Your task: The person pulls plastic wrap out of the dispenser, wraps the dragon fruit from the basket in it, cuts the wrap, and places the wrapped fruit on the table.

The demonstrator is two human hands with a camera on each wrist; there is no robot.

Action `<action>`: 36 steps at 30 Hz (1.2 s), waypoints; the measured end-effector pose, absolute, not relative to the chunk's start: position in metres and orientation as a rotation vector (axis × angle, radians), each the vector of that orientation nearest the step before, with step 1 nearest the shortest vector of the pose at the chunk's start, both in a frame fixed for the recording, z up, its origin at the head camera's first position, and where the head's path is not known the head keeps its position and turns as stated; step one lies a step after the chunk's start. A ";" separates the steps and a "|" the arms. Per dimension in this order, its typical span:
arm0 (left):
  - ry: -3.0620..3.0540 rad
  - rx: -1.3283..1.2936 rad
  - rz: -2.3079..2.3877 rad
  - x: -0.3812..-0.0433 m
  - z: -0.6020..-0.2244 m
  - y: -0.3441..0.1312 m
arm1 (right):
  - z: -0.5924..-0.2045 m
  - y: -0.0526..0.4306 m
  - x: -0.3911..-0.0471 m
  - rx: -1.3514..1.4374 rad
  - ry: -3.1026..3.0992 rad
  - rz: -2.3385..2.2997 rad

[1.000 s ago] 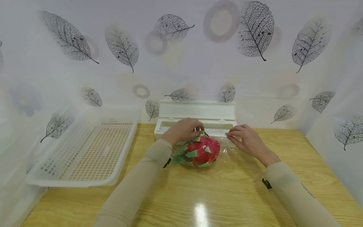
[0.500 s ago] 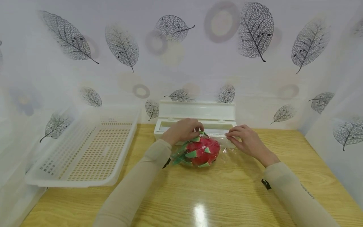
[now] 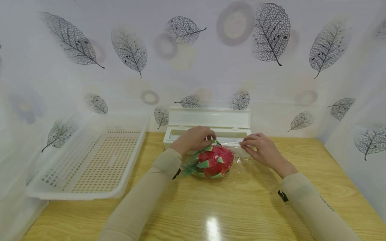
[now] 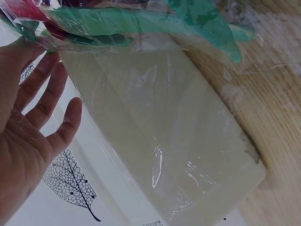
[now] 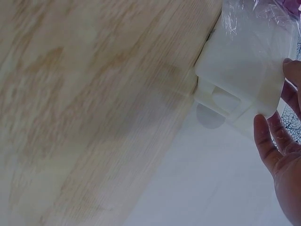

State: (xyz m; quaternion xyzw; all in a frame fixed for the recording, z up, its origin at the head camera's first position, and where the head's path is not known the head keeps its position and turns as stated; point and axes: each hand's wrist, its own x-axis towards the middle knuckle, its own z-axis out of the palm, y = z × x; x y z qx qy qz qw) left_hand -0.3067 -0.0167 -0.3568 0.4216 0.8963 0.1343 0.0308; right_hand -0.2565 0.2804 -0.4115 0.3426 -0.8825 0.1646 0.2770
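A red dragon fruit (image 3: 216, 160) with green leaf tips lies wrapped in clear cling film (image 4: 157, 165) at the front of a long white cling film box (image 3: 167, 144). The box's lid (image 3: 208, 117) stands raised at the back. My left hand (image 3: 194, 138) pinches the film at a green leaf tip on top of the fruit. Near the box's front right corner, my right hand (image 3: 263, 149) pinches the film between thumb and finger. In the left wrist view the film stretches from the fruit over the box front.
On the left sits a white perforated plastic basket (image 3: 123, 182). The box stands on the wood-grain table (image 3: 241, 207), close against a leaf-patterned sheet (image 3: 205, 73) that rises behind and at both sides.
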 end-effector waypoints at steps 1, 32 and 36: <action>2.760 1.297 0.418 -0.306 -0.356 -0.017 | -0.411 0.280 -0.256 0.920 -2.370 0.442; 2.766 1.283 0.428 -0.306 -0.358 -0.021 | -0.413 0.280 -0.256 0.903 -2.378 0.440; 2.761 1.280 0.437 -0.306 -0.356 -0.021 | -0.413 0.281 -0.257 0.901 -2.373 0.448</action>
